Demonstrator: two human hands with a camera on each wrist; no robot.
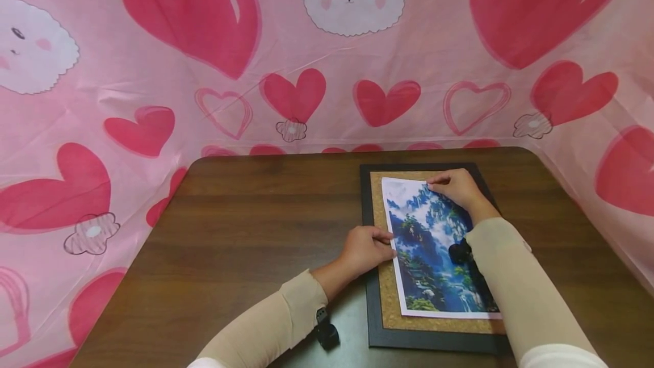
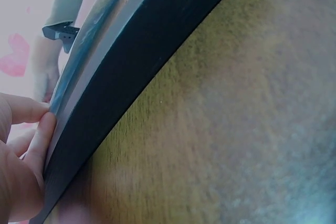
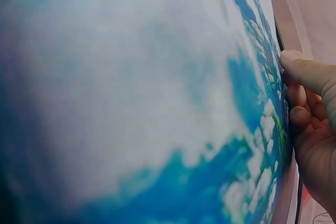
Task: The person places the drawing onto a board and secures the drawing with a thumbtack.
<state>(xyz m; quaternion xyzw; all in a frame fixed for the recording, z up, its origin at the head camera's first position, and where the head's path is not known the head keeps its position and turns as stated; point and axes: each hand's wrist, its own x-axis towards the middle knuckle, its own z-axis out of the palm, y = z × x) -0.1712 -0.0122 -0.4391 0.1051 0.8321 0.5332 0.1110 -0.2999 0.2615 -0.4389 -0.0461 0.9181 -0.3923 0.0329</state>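
Note:
A printed landscape picture (image 1: 431, 249) with a white border lies tilted over a cork board (image 1: 390, 305) in a black frame (image 1: 375, 311). At the picture's left edge, my left hand (image 1: 364, 250) pinches the paper between thumb and fingers. In the left wrist view, those fingertips (image 2: 48, 116) meet at the paper's edge, just beside the frame (image 2: 131, 61). My right hand (image 1: 460, 189) pinches the picture's top edge near its right part. The right wrist view shows the printed paper (image 3: 131, 103) close up, with the right thumb (image 3: 304, 72) on its edge. My right forearm hides the picture's lower right corner.
The framed board lies on the right part of a brown wooden table (image 1: 245, 231). A pink cloth (image 1: 286, 50) with hearts hangs behind and along the table's sides. Small black cameras (image 1: 327, 335) are strapped at both wrists.

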